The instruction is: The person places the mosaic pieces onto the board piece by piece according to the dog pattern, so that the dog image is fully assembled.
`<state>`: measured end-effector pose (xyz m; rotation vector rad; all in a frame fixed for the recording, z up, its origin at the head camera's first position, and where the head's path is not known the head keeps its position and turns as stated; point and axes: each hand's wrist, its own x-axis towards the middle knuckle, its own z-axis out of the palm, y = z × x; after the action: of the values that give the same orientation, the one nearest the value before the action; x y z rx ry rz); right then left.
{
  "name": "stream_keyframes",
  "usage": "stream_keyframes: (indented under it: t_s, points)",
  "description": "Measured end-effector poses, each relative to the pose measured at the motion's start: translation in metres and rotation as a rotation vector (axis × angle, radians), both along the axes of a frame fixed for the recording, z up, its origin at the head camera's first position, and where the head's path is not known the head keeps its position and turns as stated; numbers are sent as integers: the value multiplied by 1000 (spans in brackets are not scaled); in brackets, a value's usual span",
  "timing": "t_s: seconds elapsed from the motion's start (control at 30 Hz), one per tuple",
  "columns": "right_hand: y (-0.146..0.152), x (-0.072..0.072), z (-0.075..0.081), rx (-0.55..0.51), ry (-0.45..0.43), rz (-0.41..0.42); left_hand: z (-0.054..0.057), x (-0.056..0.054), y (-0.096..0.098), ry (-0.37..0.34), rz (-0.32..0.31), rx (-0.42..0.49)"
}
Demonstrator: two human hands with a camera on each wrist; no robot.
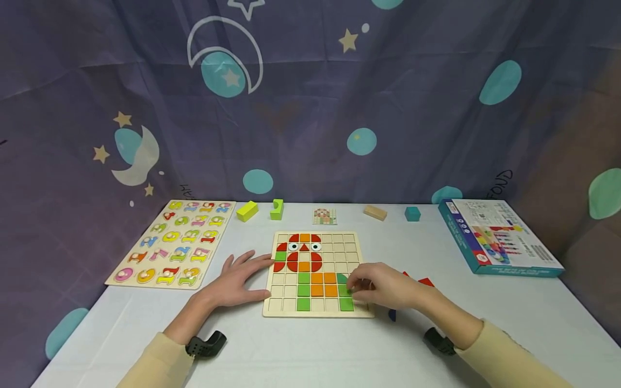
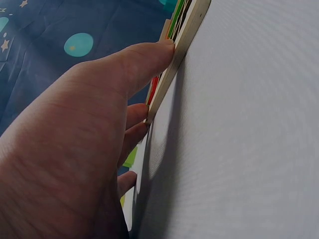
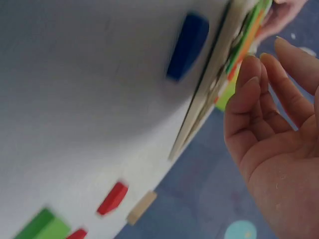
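A square wooden grid board (image 1: 286,307) lies on the table, partly filled with red, orange and green pieces that include two eye pieces. My left hand (image 1: 235,283) is spread at its left side, the thumb (image 2: 149,57) and fingertips touching the board's edge. Over the board's right side hovers my right hand (image 1: 383,285), its fingers loosely bent, with nothing seen between them. Its fingertips overlap a green square (image 1: 344,291) in the head view, just below a dark green quarter-round piece (image 1: 342,278). A blue piece (image 3: 188,47) lies beside the board, below this hand.
Red pieces (image 1: 426,282) lie right of the board, partly behind my right forearm. A picture card (image 1: 324,216) and several small blocks, one of them teal (image 1: 412,214), line the back. A number puzzle (image 1: 170,245) sits at left, a teal box (image 1: 504,237) at right.
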<state>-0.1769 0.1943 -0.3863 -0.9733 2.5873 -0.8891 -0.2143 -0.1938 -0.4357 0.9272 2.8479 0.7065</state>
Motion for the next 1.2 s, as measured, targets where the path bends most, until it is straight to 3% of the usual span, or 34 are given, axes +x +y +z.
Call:
stream_keyframes:
  t_s: [0.27, 0.5, 1.2]
  points:
    - [38, -8, 9, -77, 22, -110, 0, -1, 0, -2, 2, -2]
    - [65, -16, 11, -62, -28, -228, 0, 0, 0, 0, 3, -2]
    - [106, -22, -9, 28, -115, -262, 1, 0, 0, -9, -2, 1]
